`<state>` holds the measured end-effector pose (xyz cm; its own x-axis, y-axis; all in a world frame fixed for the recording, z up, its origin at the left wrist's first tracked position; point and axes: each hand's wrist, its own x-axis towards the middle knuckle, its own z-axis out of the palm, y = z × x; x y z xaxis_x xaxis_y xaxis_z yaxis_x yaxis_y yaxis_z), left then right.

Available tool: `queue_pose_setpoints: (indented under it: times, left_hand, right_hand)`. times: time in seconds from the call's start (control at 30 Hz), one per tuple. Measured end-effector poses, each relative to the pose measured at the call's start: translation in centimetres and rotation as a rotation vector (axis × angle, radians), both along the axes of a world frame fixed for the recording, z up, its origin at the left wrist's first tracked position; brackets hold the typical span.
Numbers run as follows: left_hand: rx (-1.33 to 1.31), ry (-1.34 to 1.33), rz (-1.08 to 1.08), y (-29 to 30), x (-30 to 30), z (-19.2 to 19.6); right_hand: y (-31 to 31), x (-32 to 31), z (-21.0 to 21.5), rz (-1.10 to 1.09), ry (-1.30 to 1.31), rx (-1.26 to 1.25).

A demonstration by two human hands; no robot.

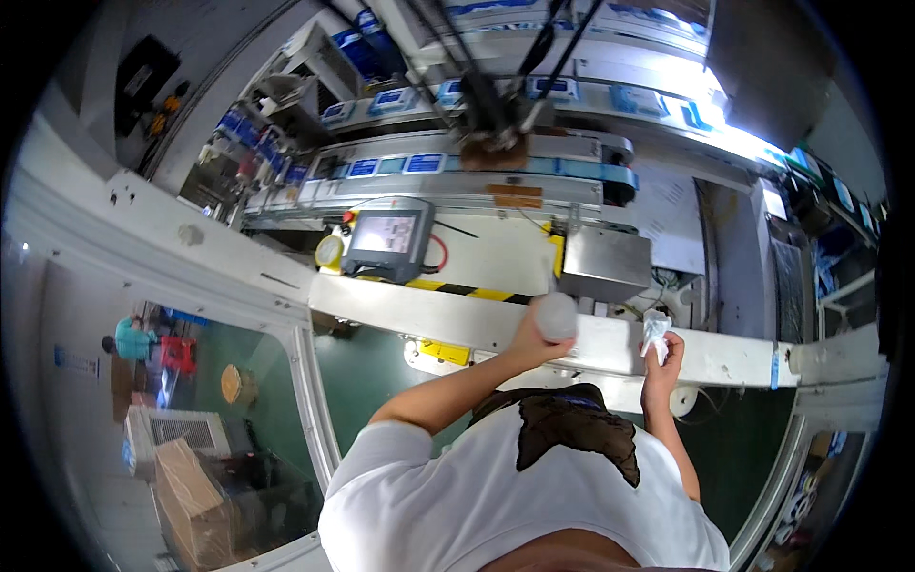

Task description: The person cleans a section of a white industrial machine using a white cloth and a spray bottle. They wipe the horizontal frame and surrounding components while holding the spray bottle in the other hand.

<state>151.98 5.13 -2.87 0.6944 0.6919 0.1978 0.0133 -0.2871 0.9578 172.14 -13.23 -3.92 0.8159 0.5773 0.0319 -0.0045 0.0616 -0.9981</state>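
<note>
Bottle: a round, pale translucent bottle (557, 316) was held up in front of the white machine rail (448, 319), near the middle of the view
Left hand: the left hand (530, 341) gripped the bottle from below, fingers curled around its lower part
Cloth: a crumpled white cloth (655, 334) sat just right of the bottle, apart from it
Right hand: the right hand (664, 362) pinched the cloth between its fingers, raised against the same rail
Rail: it ran left to right across the view, touching neither thing that I could tell
Metal box: a steel box (606, 262) stood just behind the bottle
Screen: a grey control panel with a screen (388, 238) sat to the left of the box, above black and yellow hazard striping (467, 289)
Conveyor: blue and white packs (424, 163) lay on a belt further back
</note>
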Motion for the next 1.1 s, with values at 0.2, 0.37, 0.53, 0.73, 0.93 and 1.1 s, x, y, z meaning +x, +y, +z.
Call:
queue_pose_setpoints:
  times: [0.2, 0.37, 0.53, 0.73, 0.93, 1.1]
  left_hand:
    - [-0.317, -0.165, 0.505, 3.3, -12.9, 2.2]
    - [-0.190, -0.220, 0.722, 8.7, -20.5, -0.4]
    - [-0.056, -0.343, 0.873, 13.4, -24.8, -1.4]
    - [0.122, -0.229, 0.974, 17.8, -29.4, -4.0]
    - [0.104, -0.263, 1.099, 19.4, -30.7, -4.4]
    - [0.055, -0.281, 1.173, 20.1, -30.3, -5.0]
  right_hand:
    - [8.9, -6.4, 0.6, 0.187, -0.278, -0.057]
    - [14.3, -11.4, 1.7, 0.144, -0.716, -0.192]
    - [16.0, -13.4, 1.1, 0.035, -0.643, -0.275]
    - [18.7, -16.9, 0.6, 0.001, -0.714, -0.282]
    - [19.0, -17.3, 1.1, 0.073, -0.804, -0.349]
    - [18.5, -17.1, 0.8, 0.084, -0.776, -0.381]
